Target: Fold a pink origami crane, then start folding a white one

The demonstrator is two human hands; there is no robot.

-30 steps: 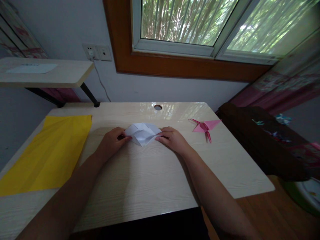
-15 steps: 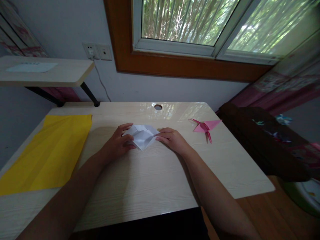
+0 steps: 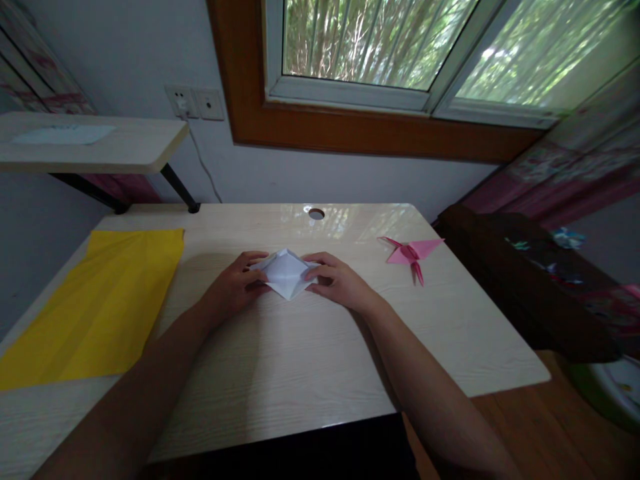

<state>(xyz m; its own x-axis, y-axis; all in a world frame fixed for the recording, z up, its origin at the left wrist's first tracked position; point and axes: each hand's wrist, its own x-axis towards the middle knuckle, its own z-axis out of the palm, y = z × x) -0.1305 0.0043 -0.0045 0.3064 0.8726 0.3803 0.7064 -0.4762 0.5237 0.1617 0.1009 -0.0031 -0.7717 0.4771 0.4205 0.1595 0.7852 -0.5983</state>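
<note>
A white sheet of folded paper (image 3: 287, 272), creased into a diamond with raised layers, is held between my two hands over the middle of the desk. My left hand (image 3: 240, 280) grips its left corner, thumb on top and fingers around the edge. At the opposite corner, my right hand (image 3: 334, 280) pinches the paper with thumb and fingers. Both fingertip areas are partly covered by the paper. To the right of my right hand lies a pink folded paper crane (image 3: 411, 253), its wings spread.
Yellow paper or cloth (image 3: 107, 300) covers the desk's left part. A raised shelf (image 3: 90, 157) on black legs stands at the back left. The pale desk (image 3: 320, 373) has a round cable hole (image 3: 317, 214) near its back edge. Dark furniture (image 3: 520, 287) stands to the right.
The white paper has gone from an uneven, slanted shape to a more even diamond with a centre crease. My right hand has shifted slightly left, its fingers now further over the paper.
</note>
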